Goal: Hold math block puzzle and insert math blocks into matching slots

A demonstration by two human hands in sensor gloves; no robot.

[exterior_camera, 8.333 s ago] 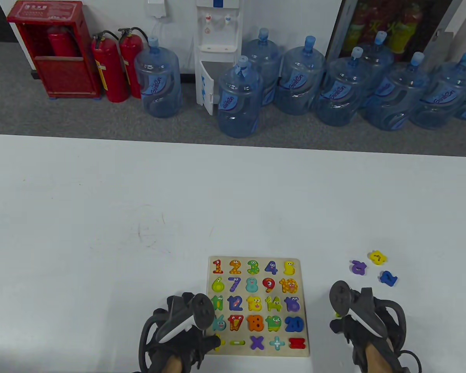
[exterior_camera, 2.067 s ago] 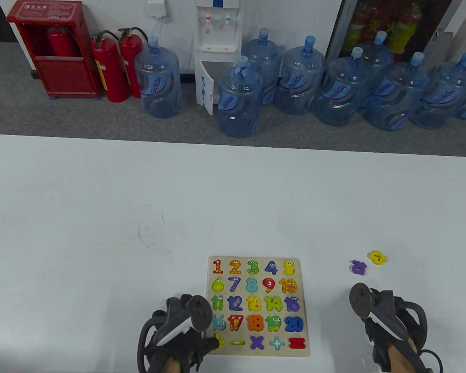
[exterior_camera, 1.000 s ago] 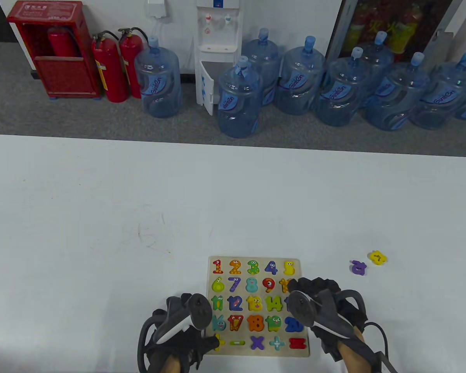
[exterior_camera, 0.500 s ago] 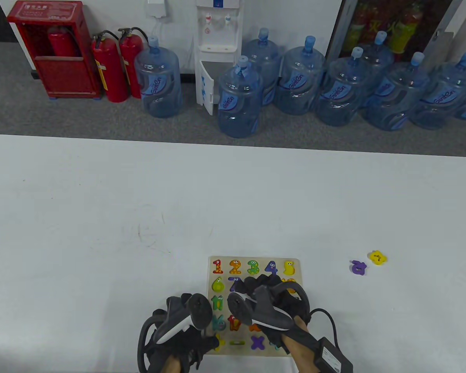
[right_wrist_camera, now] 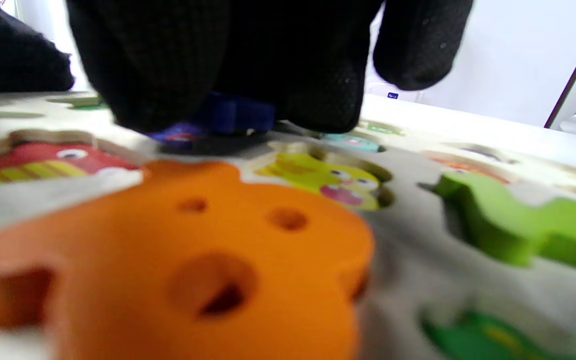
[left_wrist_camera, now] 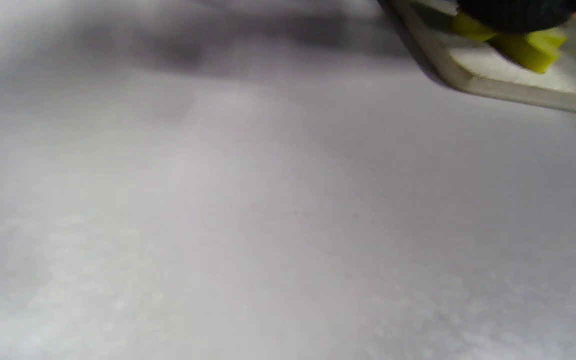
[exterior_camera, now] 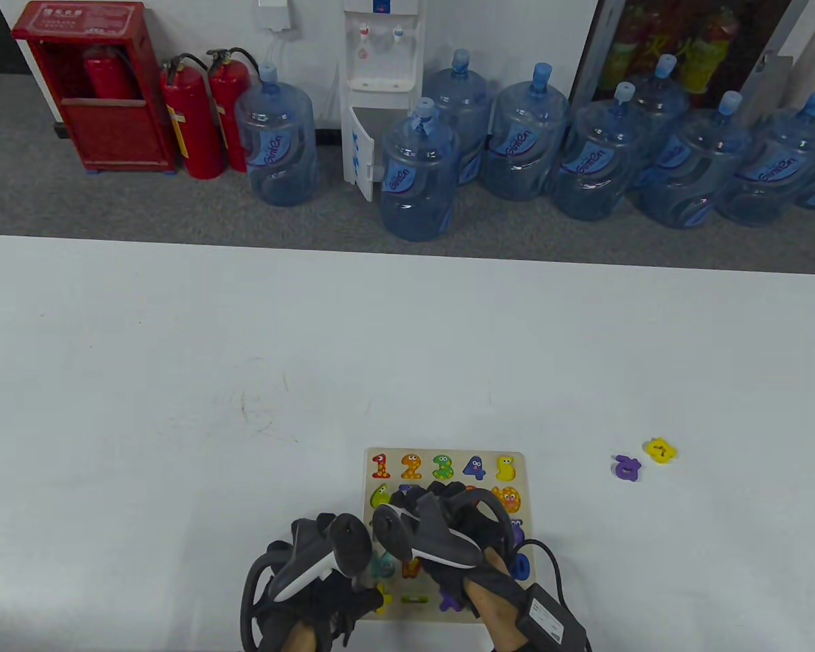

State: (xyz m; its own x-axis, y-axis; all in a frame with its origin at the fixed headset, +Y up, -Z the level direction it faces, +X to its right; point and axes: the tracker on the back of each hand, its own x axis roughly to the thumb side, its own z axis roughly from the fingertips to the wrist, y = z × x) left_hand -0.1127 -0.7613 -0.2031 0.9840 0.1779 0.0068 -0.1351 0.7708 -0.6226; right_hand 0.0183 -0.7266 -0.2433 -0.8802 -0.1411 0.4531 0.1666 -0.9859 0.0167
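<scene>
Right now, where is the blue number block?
In the right wrist view the blue number block sits under the right hand's fingertips, low over the puzzle board, just behind the orange block and left of the yellow piece.

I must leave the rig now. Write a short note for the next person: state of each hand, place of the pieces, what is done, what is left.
Left hand: presses the puzzle board at its near-left corner.
Right hand: over the board's middle, fingers pressing a blue block into a slot.
Done: most slots appear filled.
Left: seat the blue block; purple block and yellow block lie loose on the table, right of the board.
</scene>
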